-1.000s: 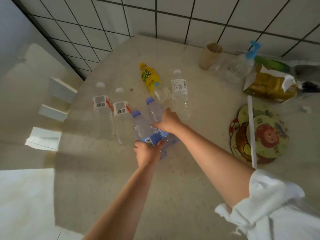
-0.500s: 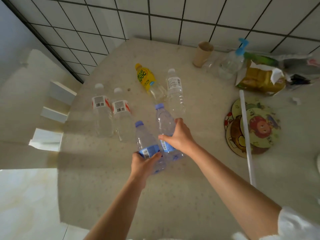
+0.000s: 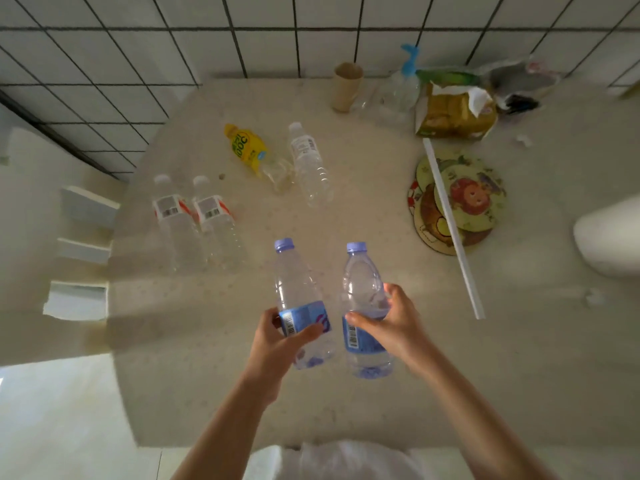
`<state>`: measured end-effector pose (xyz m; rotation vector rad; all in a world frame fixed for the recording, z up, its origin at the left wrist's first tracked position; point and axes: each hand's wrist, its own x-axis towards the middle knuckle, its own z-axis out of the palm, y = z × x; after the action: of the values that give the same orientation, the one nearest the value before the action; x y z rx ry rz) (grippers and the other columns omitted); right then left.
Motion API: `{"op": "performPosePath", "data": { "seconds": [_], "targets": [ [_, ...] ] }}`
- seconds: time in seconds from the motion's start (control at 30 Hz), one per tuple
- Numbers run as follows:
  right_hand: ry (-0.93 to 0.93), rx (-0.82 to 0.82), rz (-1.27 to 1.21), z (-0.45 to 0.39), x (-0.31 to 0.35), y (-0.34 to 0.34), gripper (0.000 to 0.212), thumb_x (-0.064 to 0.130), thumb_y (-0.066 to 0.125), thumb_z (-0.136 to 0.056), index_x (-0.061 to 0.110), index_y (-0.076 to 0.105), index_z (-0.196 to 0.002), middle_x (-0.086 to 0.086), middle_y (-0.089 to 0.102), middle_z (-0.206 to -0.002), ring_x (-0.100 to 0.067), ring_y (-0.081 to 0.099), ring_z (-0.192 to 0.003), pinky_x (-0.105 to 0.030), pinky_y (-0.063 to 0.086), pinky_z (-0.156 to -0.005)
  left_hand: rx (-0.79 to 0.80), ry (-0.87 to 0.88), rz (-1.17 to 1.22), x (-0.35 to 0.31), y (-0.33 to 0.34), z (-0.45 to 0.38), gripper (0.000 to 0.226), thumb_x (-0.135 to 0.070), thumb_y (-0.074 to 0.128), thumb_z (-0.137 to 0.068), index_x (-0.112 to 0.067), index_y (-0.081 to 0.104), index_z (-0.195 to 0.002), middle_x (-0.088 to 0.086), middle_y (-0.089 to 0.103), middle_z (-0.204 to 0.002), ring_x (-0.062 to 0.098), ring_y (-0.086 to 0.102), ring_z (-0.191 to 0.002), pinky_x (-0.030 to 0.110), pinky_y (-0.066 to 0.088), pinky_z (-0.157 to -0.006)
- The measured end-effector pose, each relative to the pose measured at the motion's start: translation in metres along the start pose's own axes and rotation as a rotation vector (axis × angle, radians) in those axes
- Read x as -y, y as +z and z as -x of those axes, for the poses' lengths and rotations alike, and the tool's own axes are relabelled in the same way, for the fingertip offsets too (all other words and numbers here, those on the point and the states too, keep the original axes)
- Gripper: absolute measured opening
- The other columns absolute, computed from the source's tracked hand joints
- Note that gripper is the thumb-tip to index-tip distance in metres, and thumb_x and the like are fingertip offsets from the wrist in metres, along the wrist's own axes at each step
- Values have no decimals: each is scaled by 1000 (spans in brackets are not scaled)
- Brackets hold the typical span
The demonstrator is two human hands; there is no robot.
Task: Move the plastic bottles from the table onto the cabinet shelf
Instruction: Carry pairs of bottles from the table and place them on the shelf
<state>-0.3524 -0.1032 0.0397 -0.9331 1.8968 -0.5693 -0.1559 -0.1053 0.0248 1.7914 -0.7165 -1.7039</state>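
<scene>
My left hand (image 3: 277, 344) grips a clear bottle with a blue cap and blue label (image 3: 298, 289), lifted above the table (image 3: 450, 368). My right hand (image 3: 391, 323) grips a second blue-capped bottle (image 3: 363, 282) beside it. Both bottles point away from me. Two clear bottles with red-and-white labels (image 3: 169, 216) (image 3: 214, 216) lie side by side on the table at the left. Further back lie a yellow-labelled bottle (image 3: 249, 150) and a clear white-capped bottle (image 3: 310, 164).
At the back by the tiled wall stand a paper cup (image 3: 346, 86), a spray bottle (image 3: 401, 88) and a torn yellow bag (image 3: 453, 112). Round cartoon mats (image 3: 474, 199) with a white stick (image 3: 450, 223) across them lie at the right. A white object (image 3: 609, 233) shows at the right edge.
Both hands have lifted the two blue-capped bottles off the table and drawn them toward me, spreading them apart. The view has shifted back and up.
</scene>
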Motion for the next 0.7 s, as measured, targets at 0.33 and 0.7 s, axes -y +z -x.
{"op": "performPosePath", "data": {
  "seconds": [0.33,0.7],
  "targets": [
    [61,-177,-183,70,-23,24,59,38,87,-53,23,57,-101,2,66,-96,-21,66,-92,-44,55,-83,182,163,-244,13,-35,17,65,2,89,-57,-4,53,-111,11,63,-95,16,61,-75,34,53,-67],
    [197,-462,-525,176,-47,50,73,32,88,-55,18,54,-119,-3,66,-106,-23,67,-97,-49,54,-87,590,260,-487,16,-46,50,74,7,91,-49,-27,58,-106,-9,75,-88,10,73,-76,21,54,-61]
  ]
}}
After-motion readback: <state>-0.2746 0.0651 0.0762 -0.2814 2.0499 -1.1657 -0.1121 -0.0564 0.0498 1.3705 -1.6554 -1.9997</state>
